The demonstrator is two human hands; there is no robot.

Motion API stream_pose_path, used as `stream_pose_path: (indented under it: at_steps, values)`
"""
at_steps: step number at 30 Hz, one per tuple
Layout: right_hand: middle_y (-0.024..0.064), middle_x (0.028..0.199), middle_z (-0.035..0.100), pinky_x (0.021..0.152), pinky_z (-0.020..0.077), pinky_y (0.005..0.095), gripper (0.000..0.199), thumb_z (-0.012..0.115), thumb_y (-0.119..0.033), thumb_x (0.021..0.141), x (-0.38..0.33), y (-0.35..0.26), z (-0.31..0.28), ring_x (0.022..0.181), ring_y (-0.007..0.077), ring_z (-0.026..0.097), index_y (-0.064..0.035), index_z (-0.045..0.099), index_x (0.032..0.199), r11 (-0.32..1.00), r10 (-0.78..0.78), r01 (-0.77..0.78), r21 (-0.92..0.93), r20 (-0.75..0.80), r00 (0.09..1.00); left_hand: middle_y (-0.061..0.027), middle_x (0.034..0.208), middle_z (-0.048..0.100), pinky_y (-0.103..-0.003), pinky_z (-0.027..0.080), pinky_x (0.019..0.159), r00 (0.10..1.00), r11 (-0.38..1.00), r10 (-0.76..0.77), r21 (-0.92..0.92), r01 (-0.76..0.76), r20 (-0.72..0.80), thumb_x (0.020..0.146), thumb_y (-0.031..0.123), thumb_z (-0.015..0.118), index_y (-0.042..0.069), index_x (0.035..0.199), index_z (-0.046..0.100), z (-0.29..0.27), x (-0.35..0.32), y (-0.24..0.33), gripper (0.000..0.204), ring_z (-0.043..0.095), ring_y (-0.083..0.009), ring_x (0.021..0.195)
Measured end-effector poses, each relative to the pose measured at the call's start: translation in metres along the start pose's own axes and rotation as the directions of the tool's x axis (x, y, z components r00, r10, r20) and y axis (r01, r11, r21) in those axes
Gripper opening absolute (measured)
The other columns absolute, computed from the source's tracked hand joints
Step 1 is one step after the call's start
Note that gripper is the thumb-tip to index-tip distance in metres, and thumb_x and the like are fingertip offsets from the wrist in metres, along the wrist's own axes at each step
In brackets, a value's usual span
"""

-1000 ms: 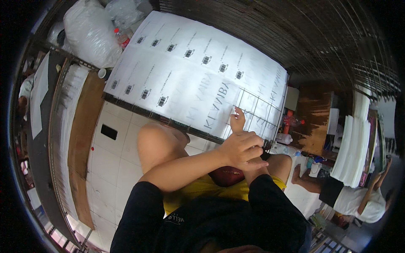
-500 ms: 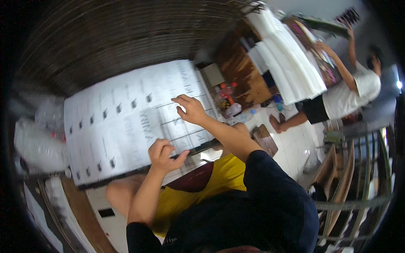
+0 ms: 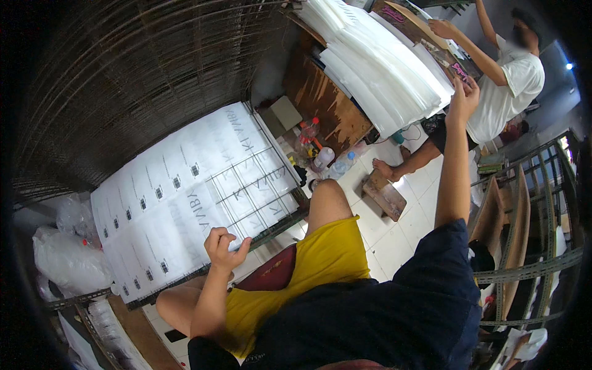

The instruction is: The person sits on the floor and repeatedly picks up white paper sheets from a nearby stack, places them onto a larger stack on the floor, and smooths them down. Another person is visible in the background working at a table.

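Observation:
White printed sheets [image 3: 154, 234] lie flat on a wire rack tray [image 3: 256, 179] in front of me; its bare grid shows at the right end. My left hand [image 3: 225, 250] hovers by the tray's near edge, fingers loosely bent, thumb apart, nothing in it. My right arm stretches far to the right. At its end my right hand [image 3: 462, 102] is raised beside the near corner of a thick stack of white sheets [image 3: 388, 74]. Its fingers are loosely bent and slightly apart, with no sheet seen in them; whether they touch the stack I cannot tell.
Many wire racks [image 3: 154, 80] rise behind the tray. A co-worker [image 3: 509, 77] stands beyond the stack at a worktable. A wooden stool [image 3: 383, 194] and plastic bottles [image 3: 342, 163] stand on the tiled floor. Clear plastic bags [image 3: 71, 259] lie left; a metal shelf [image 3: 524, 271] stands right.
My right hand has left the tray and swung far right, up to the white stack. My left hand stays by the tray's near edge. The view has shifted, bringing the stack closer.

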State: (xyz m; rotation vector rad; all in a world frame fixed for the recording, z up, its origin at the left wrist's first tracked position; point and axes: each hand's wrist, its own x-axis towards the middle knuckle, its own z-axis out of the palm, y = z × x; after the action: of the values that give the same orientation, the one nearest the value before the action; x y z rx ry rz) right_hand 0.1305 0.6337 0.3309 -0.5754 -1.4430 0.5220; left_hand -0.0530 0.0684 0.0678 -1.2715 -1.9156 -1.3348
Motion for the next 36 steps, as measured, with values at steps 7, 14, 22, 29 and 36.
stream_pose_path:
  at_steps: [7, 14, 22, 29, 36]
  values:
    - [0.0223, 0.124, 0.051, 0.098, 0.0403, 0.0379, 0.083, 0.081, -0.021, 0.065, 0.076, 0.086, -0.010, 0.113, 0.0325, 0.051, 0.0032, 0.040, 0.134, 0.805, -0.111, 0.102, -0.585, 0.020, 0.994, -0.0075, 0.072, 0.048, -0.030, 0.033, 0.041, 0.998, 0.998, -0.055, 0.026, 0.055, 0.011, 0.061, 0.019, 0.079, 0.009, 0.068, 0.050, 0.013, -0.002, 0.006, 0.031, 0.045, -0.0212, 0.051]
    - [0.0152, 0.129, 0.052, 0.101, 0.0382, 0.0349, 0.053, 0.067, 0.002, 0.069, 0.064, 0.050, 0.012, 0.124, 0.0280, 0.045, -0.0047, 0.058, 0.121, 0.947, -0.216, 0.265, -0.183, 0.252, 0.943, -0.0082, 0.074, 0.050, -0.030, 0.036, 0.043, 0.996, 0.995, -0.091, 0.032, 0.091, 0.011, 0.060, 0.018, 0.082, 0.008, 0.069, 0.052, 0.016, -0.002, 0.010, 0.032, 0.049, -0.0213, 0.054]
    - [0.0181, 0.095, 0.066, 0.078, 0.0499, 0.0337, 0.050, 0.049, 0.010, 0.061, -0.077, -0.125, 0.043, 0.085, 0.0337, 0.065, -0.0053, 0.066, 0.106, 0.711, -0.477, 0.667, -0.224, 0.544, 0.690, -0.0061, 0.090, 0.058, -0.027, 0.045, 0.068, 0.731, 0.645, -0.406, -0.394, 0.655, 0.548, 0.078, 0.023, 0.075, 0.006, 0.091, 0.059, 0.040, 0.038, 0.046, 0.026, 0.055, -0.0179, 0.080]
    - [0.0143, 0.083, 0.067, 0.059, 0.0490, 0.0354, 0.030, 0.067, -0.002, 0.066, -0.245, -0.235, 0.057, 0.069, 0.0302, 0.064, -0.0001, 0.069, 0.096, 0.684, -0.598, 0.722, 0.106, 0.648, 0.472, -0.0077, 0.122, 0.053, -0.041, 0.040, 0.094, 0.496, -0.486, -0.198, -0.524, 0.699, 0.845, 0.084, 0.075, 0.038, 0.008, 0.131, 0.041, 0.033, 0.145, 0.104, 0.082, 0.052, -0.0213, 0.111]
    - [0.0098, 0.095, 0.066, 0.055, 0.0463, 0.0333, 0.031, 0.066, -0.004, 0.068, -0.333, -0.261, 0.065, 0.064, 0.0229, 0.063, -0.0054, 0.064, 0.099, 0.725, -0.605, 0.528, 0.441, 0.775, 0.184, -0.0111, 0.108, 0.059, -0.037, 0.047, 0.085, 0.531, -0.105, -0.779, -0.904, 0.415, 0.334, 0.081, 0.021, 0.071, 0.002, 0.122, 0.046, -0.036, 0.144, 0.064, 0.051, 0.058, -0.0201, 0.099]
